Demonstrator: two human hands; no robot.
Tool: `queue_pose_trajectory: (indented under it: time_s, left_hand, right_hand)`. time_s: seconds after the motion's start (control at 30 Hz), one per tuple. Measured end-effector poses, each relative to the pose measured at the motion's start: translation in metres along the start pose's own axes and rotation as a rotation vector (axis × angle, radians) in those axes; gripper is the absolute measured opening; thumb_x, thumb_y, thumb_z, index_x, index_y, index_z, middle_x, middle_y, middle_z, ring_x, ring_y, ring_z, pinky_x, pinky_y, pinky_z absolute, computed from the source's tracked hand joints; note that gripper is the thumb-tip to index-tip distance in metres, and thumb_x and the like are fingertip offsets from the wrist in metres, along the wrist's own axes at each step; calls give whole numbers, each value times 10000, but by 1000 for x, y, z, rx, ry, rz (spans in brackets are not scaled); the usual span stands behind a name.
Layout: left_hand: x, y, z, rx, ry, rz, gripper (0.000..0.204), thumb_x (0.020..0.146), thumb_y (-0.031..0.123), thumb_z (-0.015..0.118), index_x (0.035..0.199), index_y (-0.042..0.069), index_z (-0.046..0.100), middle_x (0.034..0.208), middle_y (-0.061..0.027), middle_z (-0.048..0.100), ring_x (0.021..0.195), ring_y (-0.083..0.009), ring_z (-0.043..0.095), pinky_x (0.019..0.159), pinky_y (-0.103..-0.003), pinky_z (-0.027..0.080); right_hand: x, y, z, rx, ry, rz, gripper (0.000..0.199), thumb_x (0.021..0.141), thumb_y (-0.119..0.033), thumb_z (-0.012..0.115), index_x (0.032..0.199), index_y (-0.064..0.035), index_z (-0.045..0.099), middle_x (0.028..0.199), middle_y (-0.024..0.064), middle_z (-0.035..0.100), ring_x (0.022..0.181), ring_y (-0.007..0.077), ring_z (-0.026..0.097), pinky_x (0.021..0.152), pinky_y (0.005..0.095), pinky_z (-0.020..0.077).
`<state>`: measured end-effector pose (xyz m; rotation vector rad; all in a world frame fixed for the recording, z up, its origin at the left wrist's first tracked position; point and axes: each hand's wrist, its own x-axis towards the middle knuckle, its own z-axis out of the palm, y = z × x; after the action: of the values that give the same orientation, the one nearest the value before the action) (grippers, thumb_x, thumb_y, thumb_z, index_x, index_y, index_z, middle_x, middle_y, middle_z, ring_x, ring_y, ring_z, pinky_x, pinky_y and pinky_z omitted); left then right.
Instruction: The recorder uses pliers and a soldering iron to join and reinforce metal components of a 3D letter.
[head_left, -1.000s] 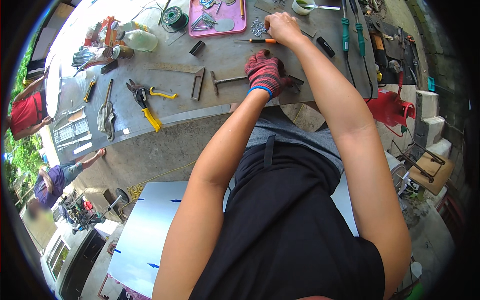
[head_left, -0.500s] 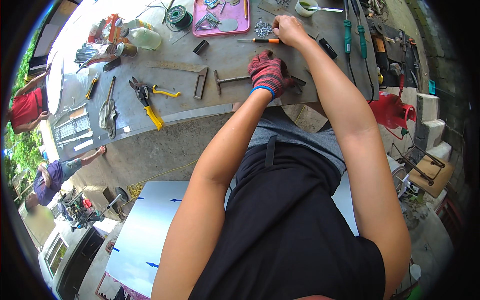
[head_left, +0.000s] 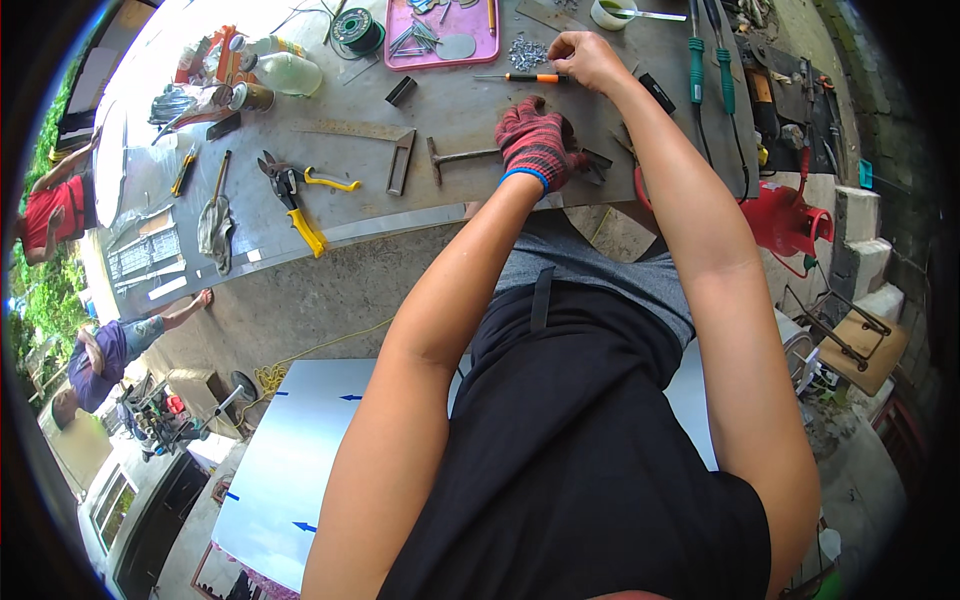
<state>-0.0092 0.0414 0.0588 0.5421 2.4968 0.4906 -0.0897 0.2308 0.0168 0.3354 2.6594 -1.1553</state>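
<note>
My left hand (head_left: 533, 142), in a red and black knit glove, rests near the bench's front edge. Its fingers curl down, with the thumb against a dark metal piece (head_left: 598, 163) that sticks out beside the glove. A hammer (head_left: 466, 156) lies to its left, the handle's end running up to the glove. My right hand (head_left: 592, 62) is bare, thumb and forefinger brought together beside a heap of small silvery fasteners (head_left: 528, 54). Anything pinched there is too small to make out. Just below those fingertips lies an orange and black screwdriver (head_left: 532, 78).
On the metal bench (head_left: 330, 180) lie yellow-handled snips (head_left: 290, 200), a try square (head_left: 400, 160), a pink tray (head_left: 440, 58), a solder spool (head_left: 357, 32) and green-handled soldering irons (head_left: 696, 75). A red gas cylinder (head_left: 785, 220) stands right. Two people are at the left.
My right hand has shifted slightly right, its fingertips drawn back from the heap, and the forearm has swung right. My left hand stays nearly in place.
</note>
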Motion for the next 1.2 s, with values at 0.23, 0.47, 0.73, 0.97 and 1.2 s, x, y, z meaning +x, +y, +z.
queue_pose_trajectory:
  time_s: [0.23,0.47,0.73,0.97,1.2]
  left_hand:
    - [2,-1,6,-27,41,-3,585,669,548,941,1147,244,797,1608,-172,450,1464,-402,408,1214,-531,322]
    - [1,0,2,-41,38,-5,575,685,533,938,1160,241,797,1608,-163,458,1476,-386,406,1215,-530,322]
    - [-3,2,0,-13,30,11,594,703,542,925,1192,233,791,1621,-168,452,1476,-383,408,1214,-508,330]
    - [6,-5,7,36,29,42,629,712,565,907,1232,235,782,1623,-174,450,1487,-387,403,1221,-507,331]
    - [9,-7,10,103,81,115,653,729,610,882,1241,216,782,1572,-217,514,1467,-409,442,1219,-502,349]
  right_hand:
    - [-6,6,-11,9,-19,-6,244,865,-138,835,1097,-72,797,1043,75,809,943,186,754,873,348,590]
    - [-35,31,-36,32,-115,51,250,896,-101,804,1142,-58,785,1066,81,809,984,186,752,903,346,583]
    - [-104,38,-43,31,193,74,209,931,-145,758,1119,-56,779,1026,104,804,950,230,761,880,369,583]
    - [-211,12,10,-124,343,-119,270,821,-158,847,1053,-72,739,1042,101,695,1063,321,636,939,417,509]
    - [-235,15,47,-154,472,-204,307,803,-140,859,1083,-128,735,1222,52,625,1157,301,606,977,444,490]
